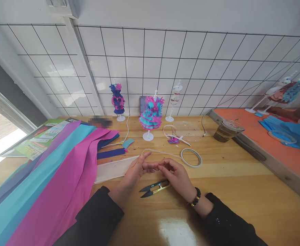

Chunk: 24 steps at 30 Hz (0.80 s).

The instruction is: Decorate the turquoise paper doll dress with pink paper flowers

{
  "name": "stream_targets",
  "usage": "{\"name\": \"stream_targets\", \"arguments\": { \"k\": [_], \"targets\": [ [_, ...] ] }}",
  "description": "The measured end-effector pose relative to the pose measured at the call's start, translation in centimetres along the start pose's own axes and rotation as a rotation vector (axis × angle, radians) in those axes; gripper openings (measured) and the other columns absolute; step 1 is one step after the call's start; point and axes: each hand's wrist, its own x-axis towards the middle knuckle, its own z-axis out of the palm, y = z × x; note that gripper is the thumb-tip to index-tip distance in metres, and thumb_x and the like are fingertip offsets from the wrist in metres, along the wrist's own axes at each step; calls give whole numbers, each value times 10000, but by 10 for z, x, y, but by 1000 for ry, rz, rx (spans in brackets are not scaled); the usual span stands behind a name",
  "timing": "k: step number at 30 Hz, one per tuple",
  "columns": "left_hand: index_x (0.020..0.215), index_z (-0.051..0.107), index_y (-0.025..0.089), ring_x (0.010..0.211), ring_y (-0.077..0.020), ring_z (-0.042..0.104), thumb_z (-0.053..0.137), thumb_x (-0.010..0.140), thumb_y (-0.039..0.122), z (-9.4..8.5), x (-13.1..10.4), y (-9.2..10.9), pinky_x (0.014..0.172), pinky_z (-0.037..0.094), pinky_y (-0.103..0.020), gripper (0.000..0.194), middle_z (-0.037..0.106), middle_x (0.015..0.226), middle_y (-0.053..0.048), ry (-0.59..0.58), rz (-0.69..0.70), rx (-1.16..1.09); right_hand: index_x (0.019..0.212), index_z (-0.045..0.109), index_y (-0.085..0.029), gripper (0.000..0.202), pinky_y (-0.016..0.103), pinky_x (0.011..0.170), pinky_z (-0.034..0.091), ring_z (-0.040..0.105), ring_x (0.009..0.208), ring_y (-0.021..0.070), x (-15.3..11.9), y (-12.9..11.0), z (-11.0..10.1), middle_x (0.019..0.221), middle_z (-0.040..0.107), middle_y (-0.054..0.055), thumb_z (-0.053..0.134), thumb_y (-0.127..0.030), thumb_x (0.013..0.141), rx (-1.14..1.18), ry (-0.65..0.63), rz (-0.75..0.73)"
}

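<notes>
Over the middle of the wooden table, my left hand (137, 169) has its fingers partly stretched out and apart, with nothing visible in it. My right hand (174, 174) is closed in a pinch at the left fingertips; whatever it holds is too small to make out. Black-bladed thread snips (152, 191) lie just below the hands, partly under the right one. A roll of narrow tape (191, 158) lies to the right, and a thin strip runs from it towards the hands. A whitish strip (114, 169) lies left of my left hand.
Long pink (73, 171) and turquoise sheets spread over the left side. Small dressed stands, including a pink-turquoise one (151, 114), stand along the tiled wall. A lidded cup (225, 131) sits at the right, beside an orange table (262, 136); a person's hand shows beyond.
</notes>
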Motion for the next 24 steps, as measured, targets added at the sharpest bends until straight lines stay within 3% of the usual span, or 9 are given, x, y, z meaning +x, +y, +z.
{"name": "stream_targets", "arguments": {
  "k": [6,11,15,21,24],
  "targets": [
    [1296,355,92,840,-248,621,443,805,515,-4,1,0,815,382,-396,653,684,856,-156,-27,-5,-50,831,613,-165,264,231,530,435,501,547,102,2,0,-1,670,585,5,572,-417,765,295,-95,190],
    [1301,320,95,849,-237,625,397,824,522,-4,2,2,844,372,-386,645,680,870,-168,-49,-83,-139,836,633,-143,317,227,529,439,509,533,94,5,-2,-3,658,596,9,561,-442,761,311,-84,197],
    [1291,324,108,880,-237,622,375,835,518,-3,3,4,852,373,-376,616,677,885,-172,-54,-100,-170,881,640,-169,301,247,541,467,533,548,108,3,-4,-2,761,634,38,525,-432,791,231,-48,122],
    [1294,323,114,949,-246,601,372,840,507,-3,1,4,905,346,-403,602,662,946,-175,-62,-98,-182,971,649,-228,239,303,669,477,563,702,159,2,-1,-4,779,623,54,443,-289,867,-100,-6,-193],
    [1306,307,118,975,-249,589,370,842,505,-3,1,3,922,332,-418,608,655,968,-178,-72,-94,-190,1054,625,-248,271,318,710,478,573,784,175,1,2,-5,840,625,66,419,-251,878,-184,-26,-273]
  ]
}}
